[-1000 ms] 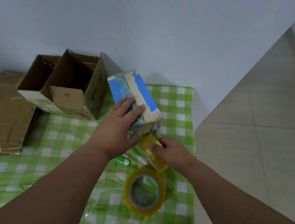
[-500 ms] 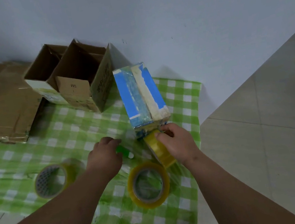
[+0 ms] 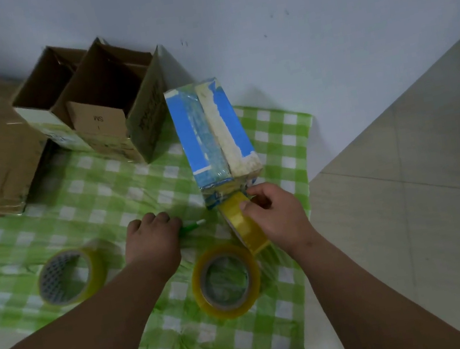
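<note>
Yellow packing tape (image 3: 241, 224) runs from a roll (image 3: 227, 281) lying on the green-checked tablecloth (image 3: 104, 195) to the near end of a blue box (image 3: 210, 135), which stands by the table's far right corner against the wall. The right hand (image 3: 278, 218) pinches the strip between thumb and fingers just below the box. The left hand (image 3: 152, 242) curls its fingers over a green tool (image 3: 193, 226) mid-table. A second roll (image 3: 69, 276) lies towards the left edge.

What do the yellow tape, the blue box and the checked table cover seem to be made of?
The yellow tape, pinched by the right hand: thin plastic film, glossy and see-through. The blue box: probably cardboard, wrapped in shiny clear film with a torn pale strip. The table cover: likely thin plastic sheet; it wrinkles and glints.
</note>
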A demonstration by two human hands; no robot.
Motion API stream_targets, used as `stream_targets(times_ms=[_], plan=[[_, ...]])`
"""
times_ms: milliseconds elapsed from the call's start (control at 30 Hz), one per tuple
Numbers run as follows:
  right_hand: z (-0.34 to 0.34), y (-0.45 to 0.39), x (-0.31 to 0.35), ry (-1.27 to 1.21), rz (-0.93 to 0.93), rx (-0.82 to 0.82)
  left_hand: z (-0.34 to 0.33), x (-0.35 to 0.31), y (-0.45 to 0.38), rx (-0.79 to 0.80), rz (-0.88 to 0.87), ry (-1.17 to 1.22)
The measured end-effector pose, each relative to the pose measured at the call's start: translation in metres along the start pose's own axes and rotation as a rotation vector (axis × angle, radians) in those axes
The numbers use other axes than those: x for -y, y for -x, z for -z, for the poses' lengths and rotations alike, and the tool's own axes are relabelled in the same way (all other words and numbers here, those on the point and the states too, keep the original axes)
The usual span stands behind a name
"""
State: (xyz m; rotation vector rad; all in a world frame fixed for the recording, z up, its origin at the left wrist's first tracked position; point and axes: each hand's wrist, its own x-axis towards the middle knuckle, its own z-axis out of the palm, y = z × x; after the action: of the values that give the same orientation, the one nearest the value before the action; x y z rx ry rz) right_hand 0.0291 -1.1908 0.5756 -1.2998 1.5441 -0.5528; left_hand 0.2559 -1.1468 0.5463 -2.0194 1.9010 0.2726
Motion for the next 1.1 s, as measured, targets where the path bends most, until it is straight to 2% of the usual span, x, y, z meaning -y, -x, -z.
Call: stream_targets(times_ms=[133,200,300,367,433,500,667,833,1033,1100], plan=[[0.003,0.001,0.008,-0.005,-0.004,-0.022,0.013,0.000,0.005,-0.112,-0.004,0.161],[0.005,0.005,0.012,0.001,0.039,-0.105,0.024,-0.003,0.010,-0.159,-0.029,0.242],[0.010,0.016,0.020,0.066,0.209,-0.301,0.042,-0.011,0.022,-0.222,-0.133,0.274],[0.011,0.022,0.026,0.157,0.364,-0.356,0.054,-0.017,0.028,-0.297,-0.205,0.271],[0.010,0.028,0.032,0.258,0.491,-0.313,0.065,-0.020,0.033,-0.350,-0.255,0.256],[0.007,0.031,0.037,0.324,0.532,-0.216,0.073,-0.020,0.037,-0.380,-0.269,0.223],[0.004,0.031,0.033,0.543,0.373,-0.003,0.077,-0.006,0.047,-0.394,-0.171,0.276],[0.001,0.040,0.032,0.506,0.421,-0.013,0.077,-0.013,0.051,-0.339,-0.142,0.409],[-0.005,0.045,0.038,0.608,0.524,0.025,0.077,-0.028,0.045,-0.307,-0.181,0.519],[-0.002,0.044,0.042,0.630,0.521,0.057,0.077,-0.029,0.042,-0.293,-0.131,0.610]])
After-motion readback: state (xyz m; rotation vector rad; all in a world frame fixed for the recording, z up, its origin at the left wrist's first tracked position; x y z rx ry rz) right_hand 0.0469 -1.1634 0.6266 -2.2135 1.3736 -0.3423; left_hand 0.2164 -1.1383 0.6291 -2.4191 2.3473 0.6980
